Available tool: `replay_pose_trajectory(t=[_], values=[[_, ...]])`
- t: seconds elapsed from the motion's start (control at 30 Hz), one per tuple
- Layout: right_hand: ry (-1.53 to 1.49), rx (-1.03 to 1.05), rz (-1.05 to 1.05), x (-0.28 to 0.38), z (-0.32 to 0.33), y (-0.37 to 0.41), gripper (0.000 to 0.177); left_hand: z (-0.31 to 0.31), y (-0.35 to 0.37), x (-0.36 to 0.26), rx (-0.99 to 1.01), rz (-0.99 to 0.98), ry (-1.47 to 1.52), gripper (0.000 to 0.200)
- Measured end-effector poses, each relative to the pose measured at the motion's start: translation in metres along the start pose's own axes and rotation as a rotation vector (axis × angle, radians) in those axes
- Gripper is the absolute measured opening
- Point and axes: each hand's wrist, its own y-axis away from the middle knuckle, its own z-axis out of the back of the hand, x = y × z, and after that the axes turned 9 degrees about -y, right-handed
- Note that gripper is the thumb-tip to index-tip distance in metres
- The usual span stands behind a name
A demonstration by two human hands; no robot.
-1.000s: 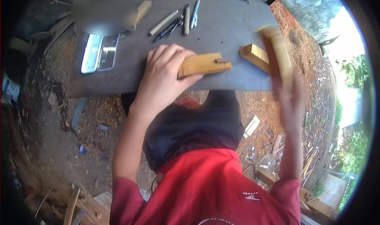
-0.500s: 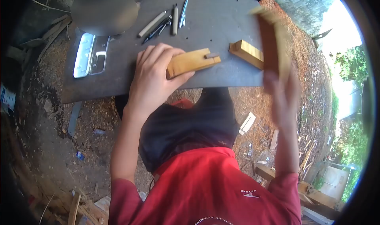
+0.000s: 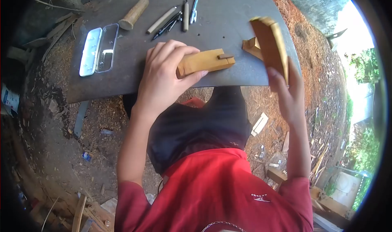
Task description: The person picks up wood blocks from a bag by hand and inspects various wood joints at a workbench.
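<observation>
My left hand [image 3: 163, 70] is closed around a wooden block [image 3: 200, 63] near the table's front edge. A small dark peg of wood [image 3: 224, 56] sits in the notch at the block's right end. On the right, my right hand [image 3: 290, 95] grips the lower end of a thick, flat wooden piece [image 3: 267, 44], tilted and held up off the table. Its top edge is slightly blurred. Behind it lies another cut wooden block [image 3: 251, 47], partly hidden by the raised piece.
An open clear-lidded white case [image 3: 90, 52] lies on the dark table [image 3: 130, 70] at left. Near it are a wooden-handled tool [image 3: 134, 14], a black compass [image 3: 168, 25], thin wooden-handled tools [image 3: 162, 19] and a blue pen-like tool [image 3: 194, 8]. Shavings and offcuts [image 3: 259, 124] cover the ground.
My right hand and its wooden piece have shifted slightly left and down, covering more of the block behind. My left hand keeps its hold. A blurred patch at upper left now shows the wooden-handled tool.
</observation>
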Motion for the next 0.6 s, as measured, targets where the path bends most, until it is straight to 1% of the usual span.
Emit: replay_pose_trajectory(t=[0.03, 0.07, 0.13, 0.17, 0.2, 0.27, 0.33, 0.37, 0.47, 0.5, 0.53, 0.6], values=[[0.021, -0.015, -0.016, -0.001, 0.004, -0.002, 0.034, 0.000, -0.005, 0.000, -0.013, -0.017, -0.006, 0.041], [0.043, -0.031, -0.026, -0.001, 0.009, -0.005, 0.035, -0.002, -0.009, 0.000, -0.011, 0.008, 0.029, 0.041], [0.324, 0.044, -0.099, -0.006, 0.016, -0.006, 0.038, -0.003, -0.005, -0.001, 0.008, 0.068, 0.096, 0.041], [0.491, 0.039, -0.009, -0.013, 0.013, -0.005, 0.042, -0.001, -0.006, -0.002, 0.021, 0.106, 0.124, 0.041], [0.596, 0.064, 0.019, -0.017, 0.012, -0.005, 0.044, 0.002, -0.007, -0.002, 0.034, 0.146, 0.152, 0.041], [0.686, 0.054, 0.080, -0.032, 0.004, -0.008, 0.044, 0.005, -0.006, -0.004, 0.026, 0.214, 0.214, 0.040], [0.706, -0.054, 0.255, -0.042, -0.009, -0.013, 0.045, 0.011, -0.005, -0.005, -0.015, 0.265, 0.271, 0.037], [0.711, -0.111, 0.346, -0.045, -0.015, -0.015, 0.047, 0.013, -0.002, -0.004, 0.035, 0.346, 0.355, 0.038], [0.563, -0.146, 0.431, -0.034, -0.025, -0.006, 0.057, 0.019, 0.001, -0.025, 0.016, 0.560, 0.881, 0.044], [0.356, -0.070, 0.373, -0.029, -0.026, 0.004, 0.059, 0.017, 0.004, -0.028, 0.074, 0.566, 0.940, 0.050], [0.112, 0.089, 0.257, -0.021, -0.025, 0.013, 0.067, 0.015, 0.005, -0.036, 0.154, 0.580, 1.066, 0.051], [-0.387, 0.344, 0.033, -0.019, -0.026, 0.026, 0.077, -0.004, 0.001, -0.068, 0.154, 0.591, 1.291, 0.038]])
